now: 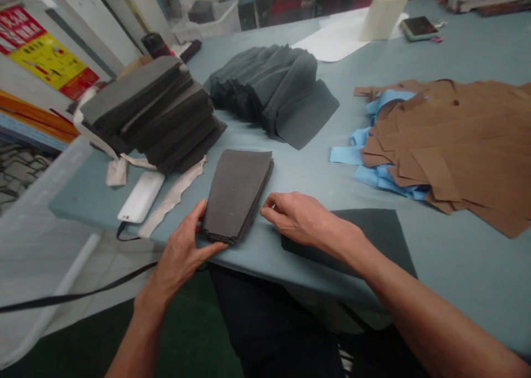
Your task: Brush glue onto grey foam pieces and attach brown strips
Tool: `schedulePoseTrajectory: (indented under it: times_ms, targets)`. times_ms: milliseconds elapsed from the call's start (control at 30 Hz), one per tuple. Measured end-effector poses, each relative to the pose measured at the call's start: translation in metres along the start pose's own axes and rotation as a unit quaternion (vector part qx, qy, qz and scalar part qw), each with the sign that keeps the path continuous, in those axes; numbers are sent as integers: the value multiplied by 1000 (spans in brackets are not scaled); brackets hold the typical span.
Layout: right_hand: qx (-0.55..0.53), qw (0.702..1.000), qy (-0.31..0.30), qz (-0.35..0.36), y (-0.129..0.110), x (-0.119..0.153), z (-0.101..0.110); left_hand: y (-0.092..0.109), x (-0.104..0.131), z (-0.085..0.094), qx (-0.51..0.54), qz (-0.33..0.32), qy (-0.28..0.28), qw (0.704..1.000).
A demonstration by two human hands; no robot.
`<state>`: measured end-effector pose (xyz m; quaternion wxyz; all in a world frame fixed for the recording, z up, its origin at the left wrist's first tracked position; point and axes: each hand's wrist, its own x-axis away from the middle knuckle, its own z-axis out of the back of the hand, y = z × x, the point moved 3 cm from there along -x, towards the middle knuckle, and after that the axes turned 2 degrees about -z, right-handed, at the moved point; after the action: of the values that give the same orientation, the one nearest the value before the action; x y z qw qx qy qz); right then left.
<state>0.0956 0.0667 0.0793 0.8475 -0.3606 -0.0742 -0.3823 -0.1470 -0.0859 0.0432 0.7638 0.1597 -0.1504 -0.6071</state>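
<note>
A small stack of dark grey-brown cut pieces (237, 193) lies at the table's front edge, its layers showing along the right side. My left hand (185, 240) grips its lower left corner, thumb along the near edge and fingers at the left side, partly hidden. Just right of the stack, my right hand (296, 216) has its fingers curled with thumb and forefinger together; whether anything is between them I cannot make out. Beneath that hand and forearm lies a flat dark sheet (373, 229), partly covered.
Behind stand a heap of dark grey-brown pieces (153, 113) and a fanned pile of dark grey pieces (265, 85). Brown and blue pieces (464, 140) spread at right. A white power bank with a cable (141, 197), a cloth strip (174, 197), a bottle (385, 10) and a phone (418, 28) lie around.
</note>
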Motion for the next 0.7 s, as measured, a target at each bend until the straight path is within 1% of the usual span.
schedulePoseTrajectory:
  times_ms: [133,233,300,367,433,467,500,567,633,700]
  targets:
    - [23,1000,12,-1,-5,-2,-3,-2,-1,1,-2,-28,1,1000]
    - [50,998,33,-22,-7,1,2,-5,4,-4,-1,-38,17,999]
    - [73,993,72,-53,-5,1,15,-7,8,-9,-3,-40,34,999]
    - [94,984,133,-73,-3,-4,35,-7,9,-13,-8,-43,45,998]
    - [111,974,187,-71,-3,-17,57,-4,7,-13,-16,-48,42,998]
    - [117,971,200,-62,-4,-27,67,-2,5,-11,-20,-50,35,998]
    - [120,971,200,-50,-6,-38,74,2,2,-9,-26,-51,26,998]
    - [121,977,171,-33,-9,-61,81,9,-3,-4,-41,-52,3,998]
    - [116,984,136,-20,-13,-83,80,17,-8,1,-59,-54,-21,997]
    - [113,987,112,-10,-19,-97,75,25,-12,4,-79,-57,-43,994]
